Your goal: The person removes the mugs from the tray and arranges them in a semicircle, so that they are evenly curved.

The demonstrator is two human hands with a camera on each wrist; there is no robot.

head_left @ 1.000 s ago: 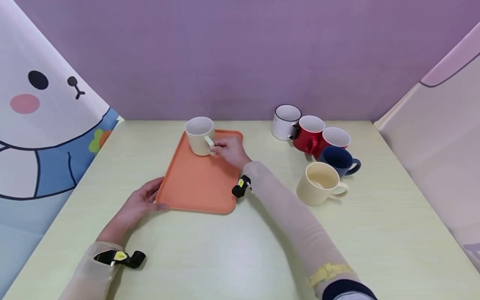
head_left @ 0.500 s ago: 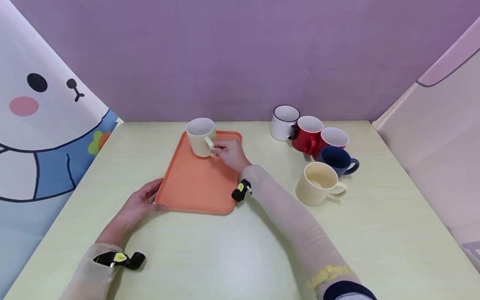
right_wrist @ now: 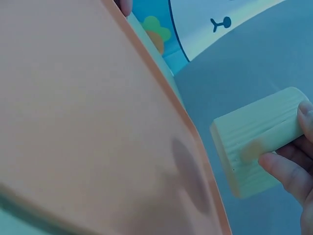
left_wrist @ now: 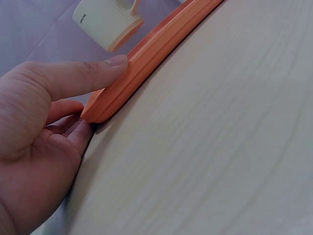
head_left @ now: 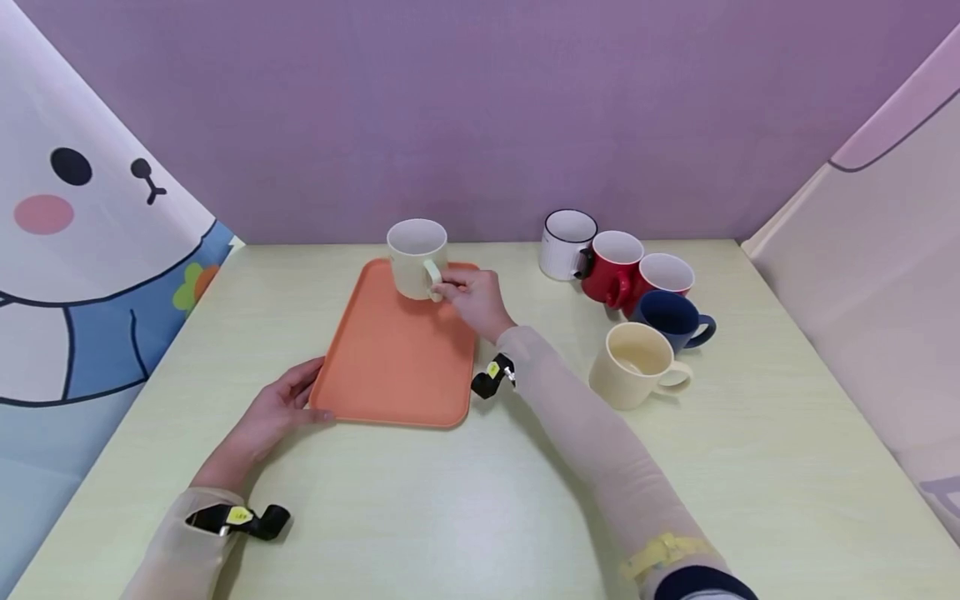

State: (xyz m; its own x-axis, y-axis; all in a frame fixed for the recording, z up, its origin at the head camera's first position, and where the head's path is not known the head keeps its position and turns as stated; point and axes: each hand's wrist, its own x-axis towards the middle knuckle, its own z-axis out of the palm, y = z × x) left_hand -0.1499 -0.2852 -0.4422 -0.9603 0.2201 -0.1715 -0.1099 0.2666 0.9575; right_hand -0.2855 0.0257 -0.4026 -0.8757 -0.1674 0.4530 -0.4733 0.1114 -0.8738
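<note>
A cream ribbed mug (head_left: 416, 260) hangs upright just above the far part of the orange tray (head_left: 397, 367). My right hand (head_left: 477, 302) pinches its handle between thumb and fingers. In the right wrist view a gap shows between the mug (right_wrist: 259, 142) and the tray, and a shadow falls on the tray's surface. My left hand (head_left: 279, 408) holds the tray's near left corner. In the left wrist view the thumb lies along the tray's outer rim (left_wrist: 146, 58), while the other fingers are round the corner, partly hidden.
On the right side of the table (head_left: 480, 517) several mugs stand close together: a white one with a black rim (head_left: 566, 250), two red ones (head_left: 609, 271), a navy one (head_left: 672, 321) and a cream one (head_left: 630, 371). A purple backdrop (head_left: 480, 125) rises behind the table.
The cream mug has come up off the tray and shifted slightly to the right, with my right hand on its handle. My left hand and the tray have stayed in place.
</note>
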